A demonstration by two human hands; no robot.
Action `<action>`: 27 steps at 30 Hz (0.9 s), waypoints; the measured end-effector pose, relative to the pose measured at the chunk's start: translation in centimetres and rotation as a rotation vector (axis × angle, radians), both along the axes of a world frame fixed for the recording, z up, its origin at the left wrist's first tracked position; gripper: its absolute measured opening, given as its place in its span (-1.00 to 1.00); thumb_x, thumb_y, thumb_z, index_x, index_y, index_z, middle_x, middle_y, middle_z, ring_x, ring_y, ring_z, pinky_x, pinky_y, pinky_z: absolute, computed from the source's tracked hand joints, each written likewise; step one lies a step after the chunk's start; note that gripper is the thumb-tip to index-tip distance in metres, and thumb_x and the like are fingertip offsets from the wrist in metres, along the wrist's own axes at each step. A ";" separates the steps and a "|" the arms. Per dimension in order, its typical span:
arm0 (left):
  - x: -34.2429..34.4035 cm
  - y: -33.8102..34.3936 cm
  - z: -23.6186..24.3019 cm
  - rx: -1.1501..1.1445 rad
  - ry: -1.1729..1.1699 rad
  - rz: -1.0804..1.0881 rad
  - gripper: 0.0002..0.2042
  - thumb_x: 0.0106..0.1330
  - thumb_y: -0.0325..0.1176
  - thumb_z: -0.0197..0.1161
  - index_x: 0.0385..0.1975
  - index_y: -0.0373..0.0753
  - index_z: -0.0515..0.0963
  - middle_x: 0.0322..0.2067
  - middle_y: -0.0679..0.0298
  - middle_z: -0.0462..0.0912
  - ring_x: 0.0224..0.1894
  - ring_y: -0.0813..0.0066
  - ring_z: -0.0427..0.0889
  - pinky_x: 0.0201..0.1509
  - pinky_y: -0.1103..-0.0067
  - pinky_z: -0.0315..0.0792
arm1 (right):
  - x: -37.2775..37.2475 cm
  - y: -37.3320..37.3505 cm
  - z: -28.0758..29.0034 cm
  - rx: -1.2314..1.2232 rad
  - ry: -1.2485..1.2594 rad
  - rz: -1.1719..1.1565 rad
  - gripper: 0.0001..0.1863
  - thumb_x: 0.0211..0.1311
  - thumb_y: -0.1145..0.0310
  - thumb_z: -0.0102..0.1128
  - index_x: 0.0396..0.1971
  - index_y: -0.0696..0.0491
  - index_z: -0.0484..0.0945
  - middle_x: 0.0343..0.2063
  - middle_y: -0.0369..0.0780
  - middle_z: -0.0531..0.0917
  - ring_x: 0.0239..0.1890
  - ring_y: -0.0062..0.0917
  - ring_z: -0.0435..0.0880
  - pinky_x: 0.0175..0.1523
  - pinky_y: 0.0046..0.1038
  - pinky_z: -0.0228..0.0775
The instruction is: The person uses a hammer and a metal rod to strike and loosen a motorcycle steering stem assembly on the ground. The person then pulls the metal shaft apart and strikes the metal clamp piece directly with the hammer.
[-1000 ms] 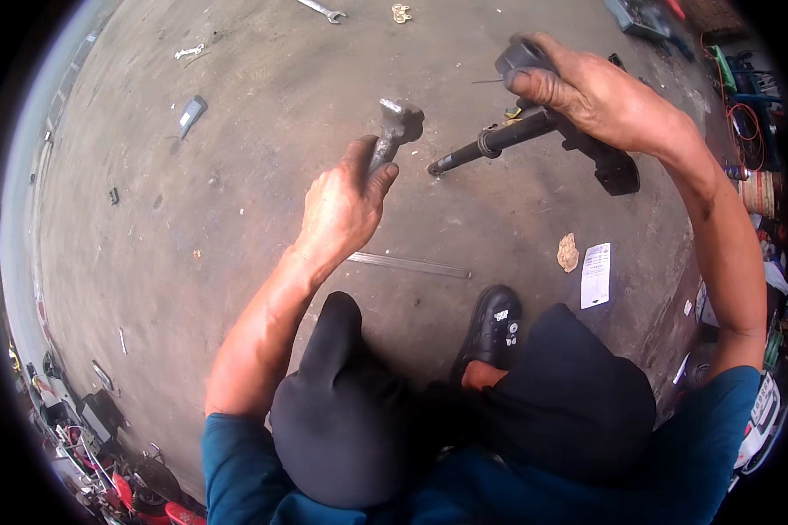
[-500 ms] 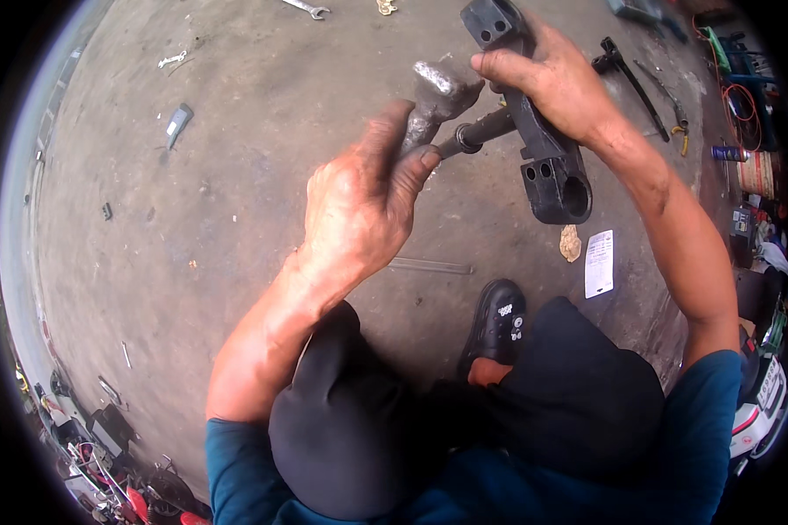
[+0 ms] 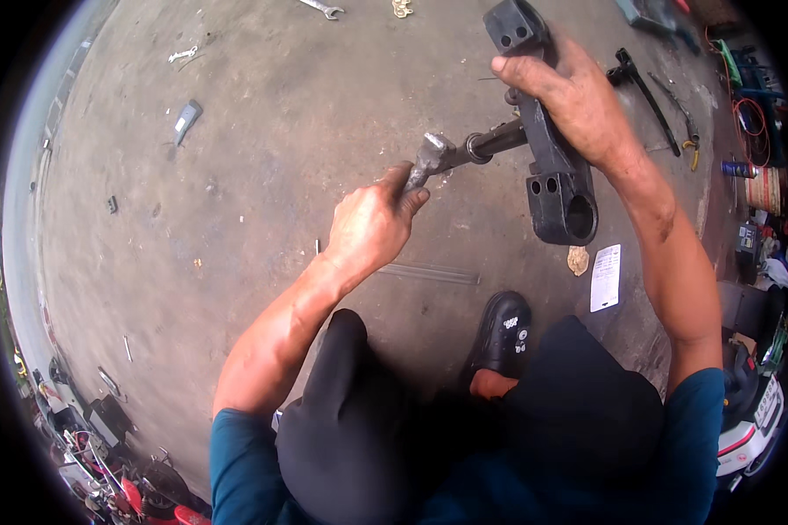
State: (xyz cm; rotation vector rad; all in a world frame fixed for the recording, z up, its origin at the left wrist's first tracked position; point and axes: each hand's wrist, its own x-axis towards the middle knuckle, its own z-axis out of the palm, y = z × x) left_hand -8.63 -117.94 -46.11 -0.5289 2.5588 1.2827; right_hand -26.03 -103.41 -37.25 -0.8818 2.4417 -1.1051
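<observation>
My left hand (image 3: 369,226) is closed around the handle of a hammer, its worn metal head (image 3: 432,156) reaching past my fingers. In my right hand (image 3: 594,109) is a black motorcycle triple clamp (image 3: 546,144), gripped by its middle. Bored clamp ends with paired bolt holes sit at the top and bottom of it. Its steering stem (image 3: 503,138) points left, toward my left hand. The hammer head appears right at the stem's free end; whether they touch I cannot tell. Most of the hammer handle is hidden by my fingers.
On the concrete lie a wrench (image 3: 322,9), a grey plastic piece (image 3: 186,121), a clear strip (image 3: 433,274), a white printed card (image 3: 605,278) and a black bar tool (image 3: 648,101). Motorcycle parts (image 3: 105,472) crowd the lower left. A spray can (image 3: 739,169) stands right, above a white vehicle (image 3: 749,437).
The hammer head has come down from above the stem to its free end. My left hand moved slightly lower, and the triple clamp shifted a little right and down in view.
</observation>
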 end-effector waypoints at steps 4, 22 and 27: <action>0.9 -0.2 2.1 0.137 0.098 0.183 -0.48 0.35 -0.15 0.18 0.18 -0.38 0.34 0.02 -0.18 0.53 0.14 0.03 0.51 0.18 0.38 0.37 | 0.8 0.7 0.7 -0.105 0.050 -0.008 -0.32 0.09 -0.14 0.26 -0.06 0.20 0.48 -0.31 -0.19 0.57 -0.27 -0.54 0.56 -0.12 -0.51 0.43; -0.9 -0.8 3.1 0.065 0.138 0.087 -0.52 0.35 -0.13 0.17 0.13 -0.35 0.41 -0.16 -0.04 0.65 -0.10 0.10 0.63 -0.03 0.34 0.46 | 0.1 -1.1 1.3 -0.058 -0.029 -0.219 -0.28 0.33 -0.29 -0.20 -0.13 0.14 0.57 -0.42 -0.29 0.56 -0.38 -0.60 0.44 -0.21 -0.54 0.32; -1.6 0.1 4.2 0.191 0.599 0.255 -0.66 0.36 -0.22 0.10 0.01 -0.30 0.41 -0.51 -0.05 0.63 -0.38 -0.15 0.61 -0.30 0.17 0.45 | 1.7 -1.4 3.6 0.051 -0.035 -0.240 -0.29 0.33 -0.27 -0.16 -0.08 0.16 0.56 -0.39 -0.23 0.58 -0.29 -0.53 0.48 -0.15 -0.48 0.33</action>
